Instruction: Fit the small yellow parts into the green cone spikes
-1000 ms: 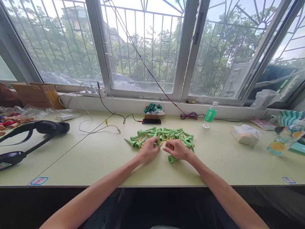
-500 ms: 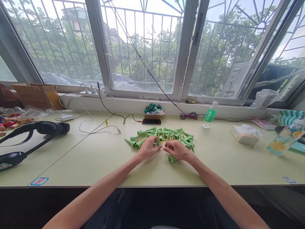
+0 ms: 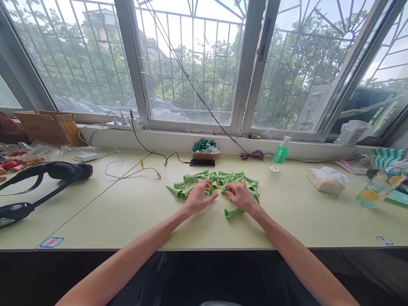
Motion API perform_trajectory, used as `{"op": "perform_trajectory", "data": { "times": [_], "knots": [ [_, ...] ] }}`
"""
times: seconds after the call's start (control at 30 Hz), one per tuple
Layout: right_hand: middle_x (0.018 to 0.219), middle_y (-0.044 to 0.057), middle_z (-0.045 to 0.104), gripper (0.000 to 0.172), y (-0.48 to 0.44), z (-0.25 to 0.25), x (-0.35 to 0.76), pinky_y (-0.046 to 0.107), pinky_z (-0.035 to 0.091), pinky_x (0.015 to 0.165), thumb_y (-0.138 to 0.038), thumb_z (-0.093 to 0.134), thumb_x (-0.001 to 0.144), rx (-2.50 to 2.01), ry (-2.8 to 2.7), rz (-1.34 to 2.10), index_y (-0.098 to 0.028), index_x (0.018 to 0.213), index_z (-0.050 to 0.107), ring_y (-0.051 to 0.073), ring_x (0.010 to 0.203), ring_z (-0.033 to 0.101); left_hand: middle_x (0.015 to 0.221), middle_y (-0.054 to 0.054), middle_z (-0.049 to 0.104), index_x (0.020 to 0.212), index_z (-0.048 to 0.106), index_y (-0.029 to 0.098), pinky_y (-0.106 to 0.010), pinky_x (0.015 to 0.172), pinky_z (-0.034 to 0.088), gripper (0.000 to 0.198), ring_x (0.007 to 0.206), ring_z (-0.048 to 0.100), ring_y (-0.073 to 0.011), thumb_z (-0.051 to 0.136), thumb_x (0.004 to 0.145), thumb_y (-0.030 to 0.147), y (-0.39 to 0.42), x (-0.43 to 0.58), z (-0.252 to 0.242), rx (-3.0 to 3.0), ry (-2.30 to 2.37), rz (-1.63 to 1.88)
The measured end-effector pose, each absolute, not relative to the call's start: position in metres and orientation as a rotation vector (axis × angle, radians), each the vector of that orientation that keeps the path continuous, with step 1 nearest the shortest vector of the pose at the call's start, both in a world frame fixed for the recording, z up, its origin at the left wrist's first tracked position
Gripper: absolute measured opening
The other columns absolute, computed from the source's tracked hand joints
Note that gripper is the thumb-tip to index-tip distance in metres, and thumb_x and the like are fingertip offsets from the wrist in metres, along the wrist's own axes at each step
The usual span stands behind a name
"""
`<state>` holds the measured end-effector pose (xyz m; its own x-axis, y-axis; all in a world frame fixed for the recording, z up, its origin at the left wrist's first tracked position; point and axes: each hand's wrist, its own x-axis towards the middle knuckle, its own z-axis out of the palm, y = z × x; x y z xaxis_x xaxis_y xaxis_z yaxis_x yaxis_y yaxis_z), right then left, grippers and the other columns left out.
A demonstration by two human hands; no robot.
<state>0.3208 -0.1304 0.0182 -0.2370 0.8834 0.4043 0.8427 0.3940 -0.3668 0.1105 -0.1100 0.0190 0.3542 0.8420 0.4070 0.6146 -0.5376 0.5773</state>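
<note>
A heap of green plastic cones (image 3: pixel 194 177) with small yellow pieces among them lies on the pale green table (image 3: pixel 134 212). My left hand (image 3: pixel 200 196) rests on the heap's near edge, fingers curled around a green cone. My right hand (image 3: pixel 241 194) reaches into the heap, its fingers pinching one cone that points up and away. One separate green cone (image 3: pixel 232 211) lies on its side on the table just below my right hand.
A black phone (image 3: pixel 202 162) and a small box of dark green parts (image 3: pixel 204 146) sit behind the heap. A water bottle (image 3: pixel 279 154) stands at right, a white bag (image 3: pixel 326 179) farther right. Black headphones (image 3: pixel 41 178) and cables lie at left.
My right hand has moved up from the lone cone into the heap and lifted a cone there. The lone cone now lies uncovered. My left hand barely shifted.
</note>
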Motion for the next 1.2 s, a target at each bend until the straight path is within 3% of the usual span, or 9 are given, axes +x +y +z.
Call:
{"op": "perform_trajectory", "data": {
  "times": [0.3,0.6,1.2],
  "knots": [
    [0.100,0.008,0.061,0.019,-0.1304,0.0144,0.3198,0.026,0.040,0.078,-0.023,0.053,0.090,-1.568,-2.234,0.129,-0.018,0.105,0.063,0.018,0.091,0.058,0.099,-0.005,0.060,0.105,0.054,0.019,-0.028,0.060,0.048,0.040,0.068,0.059,-0.0156,0.062,0.077,0.047,-0.1093,0.1093,0.0180,2.279,1.282,0.979],
    [0.089,0.006,0.060,0.006,-0.1324,0.0187,0.3186,0.026,0.040,0.075,-0.016,0.059,0.084,-1.546,-2.230,0.229,-0.016,0.090,0.061,0.017,0.082,0.056,0.099,-0.005,0.060,0.105,0.054,0.019,-0.030,0.060,0.048,0.041,0.061,0.055,-0.0133,0.061,0.077,0.048,-0.1093,0.1094,0.0166,2.271,1.275,0.990],
    [0.085,0.005,0.061,0.007,-0.1312,0.0170,0.3199,0.025,0.039,0.071,-0.018,0.059,0.085,-1.586,-2.236,0.141,-0.017,0.086,0.066,0.017,0.079,0.057,0.099,-0.005,0.060,0.103,0.053,0.019,-0.029,0.061,0.048,0.038,0.072,0.059,-0.0171,0.060,0.079,0.048,-0.1113,0.1098,0.0188,2.282,1.267,0.969]
  ]
}}
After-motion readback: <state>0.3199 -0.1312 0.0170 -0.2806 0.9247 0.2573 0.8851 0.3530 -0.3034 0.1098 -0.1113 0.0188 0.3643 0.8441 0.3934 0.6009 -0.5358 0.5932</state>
